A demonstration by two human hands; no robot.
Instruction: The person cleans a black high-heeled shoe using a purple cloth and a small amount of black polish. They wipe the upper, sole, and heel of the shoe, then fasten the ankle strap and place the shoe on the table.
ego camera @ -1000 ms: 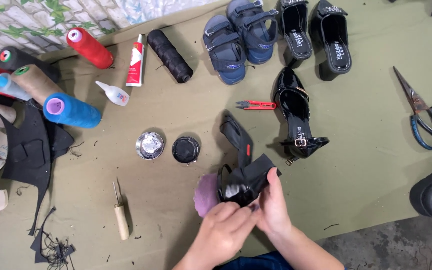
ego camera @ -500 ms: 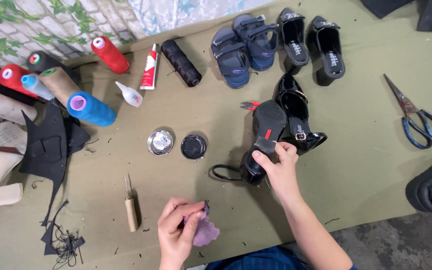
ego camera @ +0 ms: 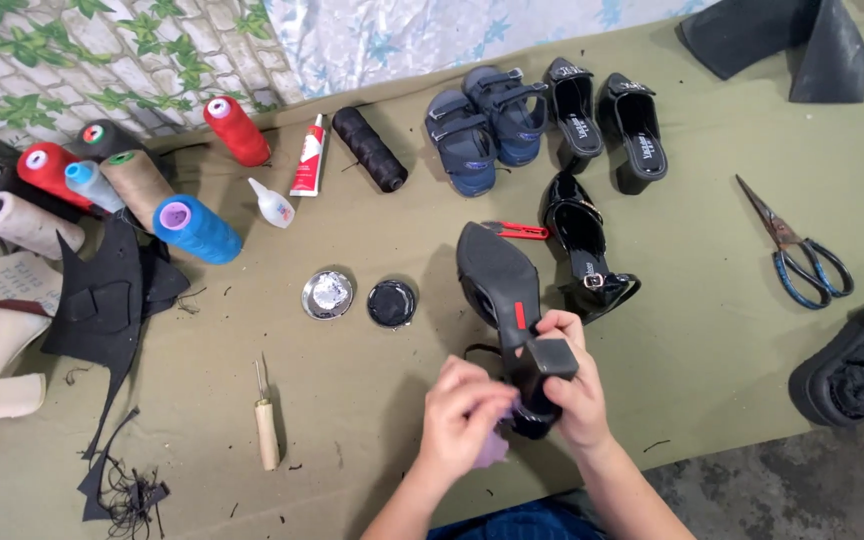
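Since half a second ago the black high-heeled shoe (ego camera: 508, 300) has come up off the table and flipped sole-up, and the left hand (ego camera: 464, 415) has brought the purple cloth (ego camera: 492, 450) back against it. Before that the cloth hand was off on its own, down near the awl (ego camera: 267, 430).

Right hand (ego camera: 567, 385) is clenched around the heel end of the shoe, fingers wrapped just under the block heel. Left hand's grip is closed on the cloth, pressing it onto the glossy back part of the shoe. The shoe sits just in front of the open polish tin (ego camera: 391, 302), to its right, with its mate (ego camera: 582, 245) lying a bit beyond.

Long axis runs from the hands up and away to the left: toe pointing away from the person, heel toward them, sole facing the camera.

If you ask me, doing this well means keeping that right-hand clamp firm so the shoe doesn't twist, rubbing in small circles with a clean bit of cloth, and rotating the shoe instead of stretching the wrist. Patent finish smears easily, so light pressure is probably best.
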